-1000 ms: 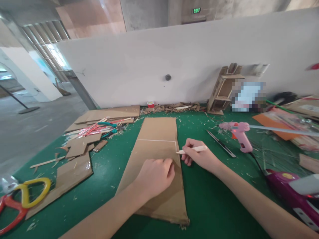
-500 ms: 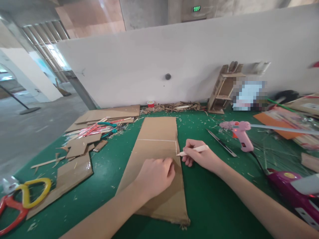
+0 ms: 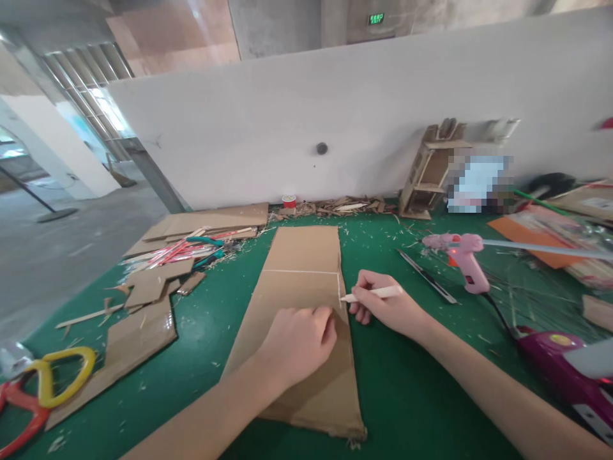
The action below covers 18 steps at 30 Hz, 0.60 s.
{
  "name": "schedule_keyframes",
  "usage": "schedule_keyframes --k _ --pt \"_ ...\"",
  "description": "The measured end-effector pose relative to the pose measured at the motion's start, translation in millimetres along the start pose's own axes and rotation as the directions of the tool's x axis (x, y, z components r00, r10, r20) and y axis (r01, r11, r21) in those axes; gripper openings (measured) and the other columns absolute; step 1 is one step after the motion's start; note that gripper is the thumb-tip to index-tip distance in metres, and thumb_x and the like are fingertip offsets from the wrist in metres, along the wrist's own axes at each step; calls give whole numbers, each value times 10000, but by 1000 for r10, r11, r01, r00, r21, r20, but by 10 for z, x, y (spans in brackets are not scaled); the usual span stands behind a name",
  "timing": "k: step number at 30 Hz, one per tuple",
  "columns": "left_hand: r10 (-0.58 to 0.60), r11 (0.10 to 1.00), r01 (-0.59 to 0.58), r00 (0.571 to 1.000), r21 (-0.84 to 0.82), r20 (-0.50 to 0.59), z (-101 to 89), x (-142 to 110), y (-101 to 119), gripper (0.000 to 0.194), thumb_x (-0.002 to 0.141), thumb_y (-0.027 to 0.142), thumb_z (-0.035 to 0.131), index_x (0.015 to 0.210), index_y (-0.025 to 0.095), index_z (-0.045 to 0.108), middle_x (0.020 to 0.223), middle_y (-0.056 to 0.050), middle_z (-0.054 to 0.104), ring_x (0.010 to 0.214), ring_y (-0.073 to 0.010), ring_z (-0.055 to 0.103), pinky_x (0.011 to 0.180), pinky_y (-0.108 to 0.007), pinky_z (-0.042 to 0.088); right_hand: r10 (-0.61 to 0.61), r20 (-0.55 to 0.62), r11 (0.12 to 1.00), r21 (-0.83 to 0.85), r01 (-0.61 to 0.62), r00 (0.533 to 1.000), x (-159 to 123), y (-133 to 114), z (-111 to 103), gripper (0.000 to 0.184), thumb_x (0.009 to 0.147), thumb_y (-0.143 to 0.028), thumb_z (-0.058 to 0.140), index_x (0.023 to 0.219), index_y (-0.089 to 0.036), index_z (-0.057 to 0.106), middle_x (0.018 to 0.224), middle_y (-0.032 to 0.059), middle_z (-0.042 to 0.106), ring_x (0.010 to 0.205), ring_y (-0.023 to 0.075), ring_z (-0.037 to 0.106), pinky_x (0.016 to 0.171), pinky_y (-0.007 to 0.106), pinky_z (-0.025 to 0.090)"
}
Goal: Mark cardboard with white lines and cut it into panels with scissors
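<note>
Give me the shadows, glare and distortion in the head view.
In the head view, the window is washed out by glare; soft shadows darken the cardboard sheet beside the left hand and the white panel near the cardboard stand; the scissors look stretched.

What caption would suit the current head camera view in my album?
Right hand drawing a white line on cardboard, left hand resting on it.

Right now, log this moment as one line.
left hand: on cardboard sheet | right hand: holding white pen, tip on sheet | pink glue gun: right of sheet
</note>
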<state>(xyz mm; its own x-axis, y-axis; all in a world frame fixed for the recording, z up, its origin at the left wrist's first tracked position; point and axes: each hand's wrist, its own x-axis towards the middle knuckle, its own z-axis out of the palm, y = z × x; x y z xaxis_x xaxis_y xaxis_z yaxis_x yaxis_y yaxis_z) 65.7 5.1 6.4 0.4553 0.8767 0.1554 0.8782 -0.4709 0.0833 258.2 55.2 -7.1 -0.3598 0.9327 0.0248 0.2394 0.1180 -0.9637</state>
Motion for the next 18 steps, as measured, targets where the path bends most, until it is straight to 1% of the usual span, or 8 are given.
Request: schedule_keyframes --k 2,5,7,9,13,18 --pt "0 1000 0 1000 -1 0 -5 3 0 255 908 277 336 793 216 555 710 -18 686 590 -204 632 487 -285 344 5 19 1000 -20 -5 1000 -5 -1 -3 167 837 -222 480 673 -192 466 599 -4 655 475 108 609 444 212 496" --pt "-6 1000 6 1000 -11 3 -9 4 3 243 902 274 345 805 220 562 717 -18 688 597 -206 634 487 -285 338 19 91 999 -41 -15 996 -23 -11 -11 178 835 -203 473 658 -190 472 569 -6 647 462 105 598 423 198 472" --pt "-13 1000 14 1000 -19 8 -7 3 5 234 897 272 355 801 220 561 711 -17 687 595 -204 635 485 -280 333 20 107 999 -33 -17 994 -40 -16 -8 181 838 -206 472 658 -189 474 568 -4 647 466 104 597 428 199 473" --pt "-21 999 21 1000 -28 12 -1 3 5 227 894 270 360 796 218 558 704 -17 686 593 -202 634 484 -277 331 8 79 1000 -16 -7 997 -56 -16 2 180 845 -216 473 667 -190 475 586 0 651 476 104 598 442 207 482" --pt "-24 999 24 1000 -31 9 16 23 -15 239 900 277 350 802 222 561 714 -19 688 600 -205 636 492 -277 346 4 -13 1000 22 -4 1000 -73 -7 9 191 857 -258 491 679 -194 461 613 4 655 498 117 614 462 230 499" --pt "-12 1000 12 1000 3 -11 46 154 -79 270 908 268 325 826 210 576 744 -39 694 625 -215 642 527 -297 394 72 -49 996 61 -70 996 -56 1 -38 194 838 -329 558 724 -191 486 672 15 667 582 142 650 522 260 542"
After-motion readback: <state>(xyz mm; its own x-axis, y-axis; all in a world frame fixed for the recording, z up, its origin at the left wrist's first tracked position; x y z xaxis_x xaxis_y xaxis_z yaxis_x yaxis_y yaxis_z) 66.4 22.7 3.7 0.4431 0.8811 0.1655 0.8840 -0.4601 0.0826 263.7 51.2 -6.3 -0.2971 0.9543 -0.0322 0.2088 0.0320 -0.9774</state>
